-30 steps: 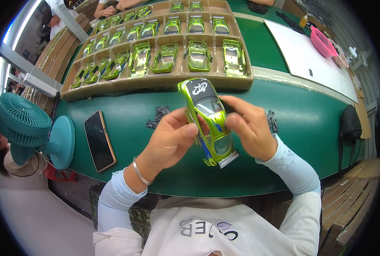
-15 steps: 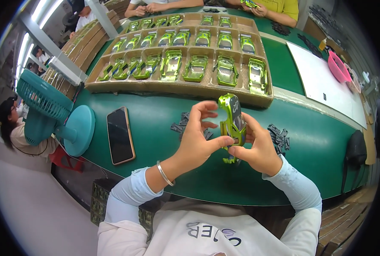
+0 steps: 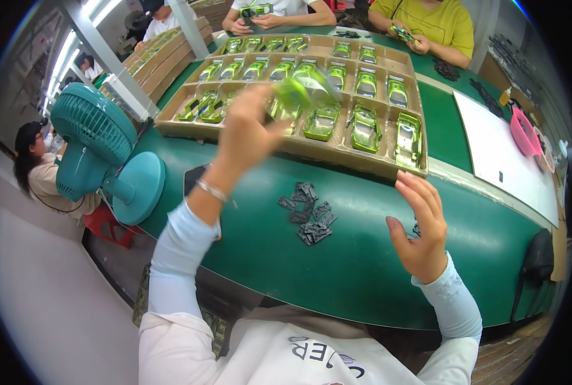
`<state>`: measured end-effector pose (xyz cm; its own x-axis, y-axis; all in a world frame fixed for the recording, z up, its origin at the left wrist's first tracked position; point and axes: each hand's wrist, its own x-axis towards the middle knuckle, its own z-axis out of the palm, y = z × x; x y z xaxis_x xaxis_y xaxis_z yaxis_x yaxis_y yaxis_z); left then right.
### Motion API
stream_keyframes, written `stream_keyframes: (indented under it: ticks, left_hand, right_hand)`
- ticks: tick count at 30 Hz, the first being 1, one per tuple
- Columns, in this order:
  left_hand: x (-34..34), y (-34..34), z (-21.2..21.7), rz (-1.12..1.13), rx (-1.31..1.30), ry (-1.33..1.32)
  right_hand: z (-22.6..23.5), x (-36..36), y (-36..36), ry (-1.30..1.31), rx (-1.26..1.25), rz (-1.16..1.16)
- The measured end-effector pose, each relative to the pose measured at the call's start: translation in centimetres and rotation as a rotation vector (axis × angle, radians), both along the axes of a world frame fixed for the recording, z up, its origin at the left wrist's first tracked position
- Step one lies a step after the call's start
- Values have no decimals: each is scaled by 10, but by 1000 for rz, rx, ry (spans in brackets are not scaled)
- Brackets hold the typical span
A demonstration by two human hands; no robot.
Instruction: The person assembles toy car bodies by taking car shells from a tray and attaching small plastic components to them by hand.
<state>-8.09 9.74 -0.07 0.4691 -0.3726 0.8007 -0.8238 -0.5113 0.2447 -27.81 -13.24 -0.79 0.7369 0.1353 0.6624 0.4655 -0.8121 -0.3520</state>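
Observation:
My left hand (image 3: 248, 131) reaches over the cardboard tray (image 3: 337, 154) and grips a shiny green toy car body (image 3: 293, 95), smeared by motion. It hangs above the middle compartments, so its details cannot be read. My right hand (image 3: 422, 224) is empty, its fingers stretched out and thumb apart, over the table near the tray's front right corner. Several green car bodies, such as one toy car (image 3: 365, 127), lie in the compartments. Between my arms a pile of small black plastic parts (image 3: 308, 215) rests on the table. More dark parts are mostly hidden behind my right hand.
A teal fan (image 3: 135, 186) stands at the left of the green table (image 3: 356, 269). A phone (image 3: 195, 178) is partly covered by my left forearm. On the right are a white board (image 3: 501, 173), a pink basket (image 3: 524, 133) and a black bag (image 3: 536, 260). Two people handle green cars across the table.
The toy car has gone from between both hands out over the tray, carried by my left hand. My right hand has let go and opened. The view has shifted, uncovering the black parts.

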Motion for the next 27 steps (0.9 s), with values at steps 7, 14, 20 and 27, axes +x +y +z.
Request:
stream_keyframes:
  ticks: [7,14,20,27]
  left_hand:
    - [181,148,-6,86,-1208,1078]
    - [232,244,-12,661,-896,887]
    - [254,279,1,804,-492,1193]
    - [226,167,-7,908,-166,1090]
  right_hand:
    - [-27,6,11,235,136,169]
    - [-35,10,9,312,151,161]
    - [-36,14,9,365,156,157]
    - [-43,16,4,448,124,104]
